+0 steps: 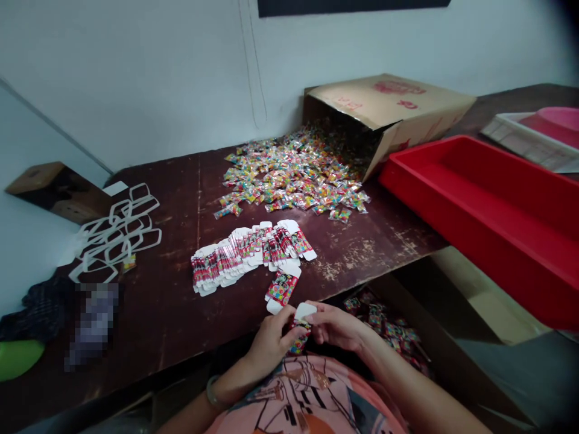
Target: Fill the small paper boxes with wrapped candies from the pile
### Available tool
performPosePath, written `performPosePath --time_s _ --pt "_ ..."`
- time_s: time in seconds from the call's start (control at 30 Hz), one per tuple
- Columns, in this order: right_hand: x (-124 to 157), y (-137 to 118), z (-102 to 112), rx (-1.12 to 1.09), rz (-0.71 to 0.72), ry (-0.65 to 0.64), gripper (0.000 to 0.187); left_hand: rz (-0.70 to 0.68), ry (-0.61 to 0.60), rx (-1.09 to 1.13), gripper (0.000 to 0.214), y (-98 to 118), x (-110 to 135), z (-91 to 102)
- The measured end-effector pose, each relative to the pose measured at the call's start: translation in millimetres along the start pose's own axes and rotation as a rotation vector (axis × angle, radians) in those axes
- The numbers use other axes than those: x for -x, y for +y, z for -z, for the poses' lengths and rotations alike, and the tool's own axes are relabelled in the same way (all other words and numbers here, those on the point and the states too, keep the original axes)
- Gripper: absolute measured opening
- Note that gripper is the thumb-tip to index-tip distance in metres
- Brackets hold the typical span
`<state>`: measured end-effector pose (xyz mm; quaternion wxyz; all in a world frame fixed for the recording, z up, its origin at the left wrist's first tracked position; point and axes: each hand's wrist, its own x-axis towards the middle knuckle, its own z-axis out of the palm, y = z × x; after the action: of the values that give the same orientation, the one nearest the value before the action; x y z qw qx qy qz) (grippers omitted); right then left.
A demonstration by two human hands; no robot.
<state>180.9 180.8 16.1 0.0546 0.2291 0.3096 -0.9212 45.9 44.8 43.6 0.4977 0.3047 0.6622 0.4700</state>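
A small printed candy box (299, 341) with a white end flap is held between my two hands, close to my body at the table's front edge. My left hand (270, 339) grips its left side with the thumb across the front. With fingers curled, my right hand (337, 325) pinches the box near its white flap. Just beyond lies one flat printed carton (283, 286). Behind it, a fanned row of flat cartons (230, 256) stretches to the left. Farther back, a heap of clear-wrapped colourful candies (289, 172) spills from a tipped cardboard box (393, 99).
A red tray (479, 223) juts over the table's right edge, near a white crate (534, 141). Below, an open carton holds several printed boxes (384, 322). On the left lie white loop-shaped pieces (122, 232), a brown box (58, 190), dark cloth (38, 307) and a green object (20, 360).
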Motion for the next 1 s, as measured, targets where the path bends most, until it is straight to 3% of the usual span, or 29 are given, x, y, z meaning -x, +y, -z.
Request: performPosePath --time_s 0.07,0.17,0.27,0.37,0.43,0.5,0.57,0.7,0.87,0.93,1.0 --pt "-2 -6 2 0.027 -0.068 -0.031 0.036 -0.038 0.018 -0.059 0.027 -3 -1 -1.5" --pt "-4 -14 -7 0.249 -0.012 0.022 0.036 0.092 -0.024 0.192 0.027 -5 -4 -4.9" --pt "-1 -17 -26 0.631 0.251 0.098 0.027 0.339 -0.195 0.548 0.036 -2 -8 -6.8" --pt "0 -14 -37 0.908 0.496 0.153 0.036 0.416 -0.213 0.699 0.039 0 -8 -4.9" --pt "-3 -12 -36 0.938 0.503 0.182 0.032 0.389 -0.219 0.75 0.041 -2 -6 -1.6" --pt "-8 -12 -29 0.884 0.417 0.203 0.03 0.365 -0.267 0.786 0.043 -7 -4 2.4" --pt "-11 -13 -22 0.864 0.375 0.207 0.031 0.34 -0.289 0.785 0.044 -15 -2 5.4" --pt "-2 -11 -17 1.098 0.553 0.123 0.026 0.29 -0.283 0.704 0.048 -28 -1 5.4" --pt "15 -9 -21 1.374 0.629 -0.022 0.028 0.223 -0.294 0.547 0.046 -28 -1 3.4" --pt "11 -27 -13 1.458 0.664 -0.114 0.026 0.155 -0.239 0.435 0.046 -22 -4 5.5" --pt "-2 -66 6 1.543 0.695 -0.004 0.023 0.105 -0.186 0.265 0.042 -12 -8 11.3"
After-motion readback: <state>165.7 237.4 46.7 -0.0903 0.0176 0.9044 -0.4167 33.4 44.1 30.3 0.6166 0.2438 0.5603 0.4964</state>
